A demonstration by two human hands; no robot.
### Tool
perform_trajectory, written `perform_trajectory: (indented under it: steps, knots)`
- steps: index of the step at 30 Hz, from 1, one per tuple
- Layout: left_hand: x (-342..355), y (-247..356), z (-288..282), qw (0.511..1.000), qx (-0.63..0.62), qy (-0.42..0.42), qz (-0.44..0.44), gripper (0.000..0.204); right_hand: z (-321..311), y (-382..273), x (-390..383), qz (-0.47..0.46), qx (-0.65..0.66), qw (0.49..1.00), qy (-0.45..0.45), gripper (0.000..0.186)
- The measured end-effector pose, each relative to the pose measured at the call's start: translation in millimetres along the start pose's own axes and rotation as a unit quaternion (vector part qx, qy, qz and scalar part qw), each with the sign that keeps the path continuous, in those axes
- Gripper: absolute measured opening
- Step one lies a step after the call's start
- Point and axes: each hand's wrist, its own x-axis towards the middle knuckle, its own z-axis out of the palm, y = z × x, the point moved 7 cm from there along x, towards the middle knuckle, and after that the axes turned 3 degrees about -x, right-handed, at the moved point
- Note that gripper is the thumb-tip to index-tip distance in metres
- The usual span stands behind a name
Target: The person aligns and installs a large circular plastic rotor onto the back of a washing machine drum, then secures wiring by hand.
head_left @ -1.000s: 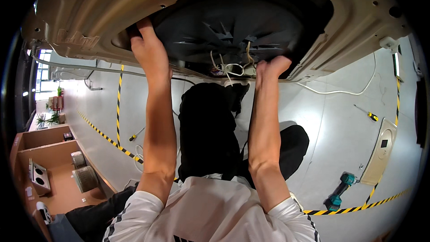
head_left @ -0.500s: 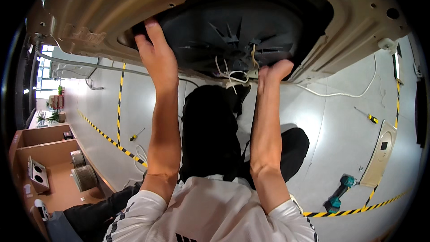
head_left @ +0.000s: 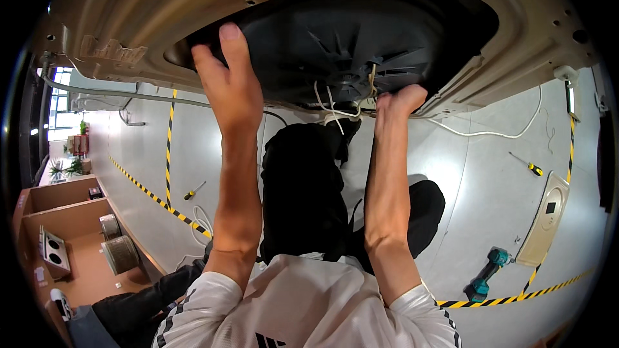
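Observation:
In front of me, a large round black plastic tub (head_left: 290,45) with raised ribs sits in the opening of a tan metal panel (head_left: 129,32). At its left rim is my left hand (head_left: 235,93), one digit lying on the black face and the other reaching toward the opening's edge; the remaining fingers are hidden. My right hand (head_left: 398,103) is closed at the lower right rim, its fingertips out of sight. Between the hands, white wires (head_left: 329,100) hang near the hub, and a yellowish wire (head_left: 372,80) runs beside it.
A grey hose (head_left: 129,93) extends left from the panel, a white cable (head_left: 490,135) right. On the floor lie two screwdrivers (head_left: 535,169) (head_left: 189,194), a teal power drill (head_left: 487,276) and a beige plate (head_left: 545,219). A brown box (head_left: 77,219) with parts stands left, near a person's dark sleeve (head_left: 142,306).
The black tub and panel appear slightly shifted and tilted in view. My left hand has come a little lower, its upper digit now further onto the tub's face. The right hand stays at the rim.

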Motion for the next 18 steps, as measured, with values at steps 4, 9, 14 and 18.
perform_trajectory:
  steps: [4, 9, 14, 18]
  knots:
    - [-12, 4, -5, 1.000, 0.016, 0.004, -0.012, 0.057, -5, -1, 3, 0.010, -0.022, 0.999, -0.022, 0.042]
    - [-13, 2, -8, 1.000, 0.017, 0.002, -0.009, 0.057, -3, -1, -2, 0.012, -0.033, 0.999, -0.007, 0.043]
    - [1, -2, 0, 1.000, 0.003, -0.014, 0.003, 0.059, -1, 4, 9, -0.001, -0.011, 1.000, -0.014, 0.041]
    - [11, -2, 4, 0.996, 0.047, 0.001, 0.070, 0.057, 7, 11, 14, -0.015, 0.031, 0.999, -0.005, 0.039]
